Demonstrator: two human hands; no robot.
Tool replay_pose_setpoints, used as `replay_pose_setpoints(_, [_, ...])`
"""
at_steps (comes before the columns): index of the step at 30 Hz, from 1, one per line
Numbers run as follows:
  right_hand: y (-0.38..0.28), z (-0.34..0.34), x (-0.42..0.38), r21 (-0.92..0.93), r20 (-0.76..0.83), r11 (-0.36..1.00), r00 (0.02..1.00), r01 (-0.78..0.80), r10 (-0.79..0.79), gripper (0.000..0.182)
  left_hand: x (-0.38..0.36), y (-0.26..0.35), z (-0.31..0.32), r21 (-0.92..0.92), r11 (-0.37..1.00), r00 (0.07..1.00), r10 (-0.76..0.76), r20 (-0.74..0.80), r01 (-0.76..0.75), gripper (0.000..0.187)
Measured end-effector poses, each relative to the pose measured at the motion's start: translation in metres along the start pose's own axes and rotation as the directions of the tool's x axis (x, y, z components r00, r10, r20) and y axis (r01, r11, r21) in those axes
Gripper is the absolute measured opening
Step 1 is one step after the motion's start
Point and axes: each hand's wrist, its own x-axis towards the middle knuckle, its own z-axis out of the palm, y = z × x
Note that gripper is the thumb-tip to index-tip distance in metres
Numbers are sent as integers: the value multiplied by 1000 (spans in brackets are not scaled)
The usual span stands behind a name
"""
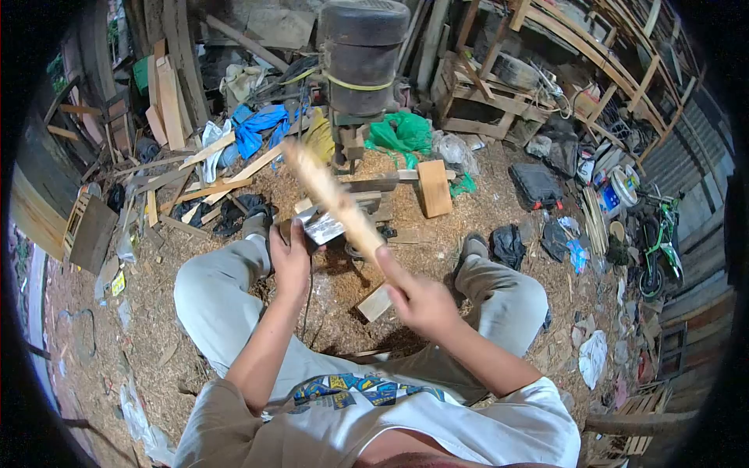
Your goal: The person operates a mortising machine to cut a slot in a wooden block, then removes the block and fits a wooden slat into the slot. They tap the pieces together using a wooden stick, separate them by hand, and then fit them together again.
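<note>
My right hand (421, 303) is closed round the lower end of a pale wooden stick (335, 199), which slants up and left and is blurred at its far end. Beside it, my left hand (290, 253) grips the left edge of a shiny metal piece (324, 228), fingers partly hidden. The stick passes over or against this metal piece; whether they touch is unclear. Just below the stick lies a short wooden block (375, 303). A thicker wood block (434, 189) stands beyond, to the right of the metal parts.
A large dark machine (363, 66) rises ahead at the top centre. Scrap wood (226, 186) and blue plastic (259, 129) lie at left, green plastic (402, 132) behind. A black case (535, 186) and a small green bike (662, 246) are at right. Shavings cover the ground.
</note>
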Motion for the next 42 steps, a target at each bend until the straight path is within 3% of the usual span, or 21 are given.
replay_pose_setpoints(1, [1,1,-2,3,-16,1000,1000,-10,10,61,3,-4,2,152,984,996,92,-19,-88,40])
replay_pose_setpoints(3, [4,5,-3,384,-194,888,963,252,-189,60,9,-22,2,182,958,971,234,-52,-221,44])
replay_pose_setpoints(5, [-9,-24,-9,290,-225,906,942,308,-248,63,-7,6,11,-37,995,995,95,42,-94,37])
replay_pose_setpoints(7, [-16,-33,-13,309,-555,810,786,499,-273,63,-8,10,9,-99,993,996,73,55,-67,35])
replay_pose_setpoints(10, [-7,-23,-7,417,-550,811,825,410,-134,64,-3,9,8,-169,983,991,-89,-98,72,37])
replay_pose_setpoints(13, [2,-11,2,334,-563,860,814,385,-145,66,2,4,2,-151,984,993,-103,-60,93,47])
replay_pose_setpoints(17, [5,9,5,291,-397,883,886,368,-239,65,0,3,2,-182,983,995,-46,-93,29,58])
replay_pose_setpoints(18, [4,13,9,295,-458,849,845,439,-278,63,-6,13,5,-154,987,990,-64,-124,45,52])
replay_pose_setpoints(19, [7,18,8,420,-394,813,888,403,-237,63,-4,9,1,-149,988,989,-71,-129,51,52])
replay_pose_setpoints(21, [6,23,6,643,-258,711,954,285,-150,61,-1,1,-4,-47,999,990,-6,-144,-1,43])
replay_pose_setpoints(23, [-1,12,1,946,36,321,999,-37,11,62,-1,0,-6,-104,994,991,23,-130,-37,36])
replay_pose_setpoints(25, [0,17,4,949,18,315,1000,-22,16,63,1,-1,-8,-132,991,997,13,-75,-23,36])
replay_pose_setpoints(27, [3,16,5,976,143,170,990,-139,-9,64,-3,5,-7,-196,981,999,-5,-40,-3,36])
replay_pose_setpoints(30, [4,28,4,991,86,94,994,-92,68,67,-4,8,-6,-240,971,1000,-2,-14,-1,36])
replay_pose_setpoints(31, [7,33,4,991,89,97,994,-95,66,67,-3,9,-6,-219,975,1000,14,-18,-18,36])
replay_pose_setpoints(33, [9,40,4,894,70,446,972,39,-226,65,-7,16,-5,-267,964,1000,-14,-2,13,37])
replay_pose_setpoints(35, [6,35,4,924,69,381,977,14,-202,65,-6,14,-7,-311,949,999,-41,16,44,38])
replay_pose_setpoints(38, [-2,30,1,981,47,190,996,-32,-72,64,-1,5,-12,-171,979,994,111,22,-106,39])
replay_pose_setpoints(39, [2,36,2,981,48,190,996,-34,-70,64,-5,13,-9,-223,974,998,55,24,-48,39])
replay_pose_setpoints(41, [11,54,5,929,55,368,975,29,-214,69,-8,18,-5,-275,961,999,2,36,8,39])
replay_pose_setpoints(42, [4,45,4,933,71,358,968,20,-239,68,-7,17,-3,-294,955,999,-45,-18,38,39])
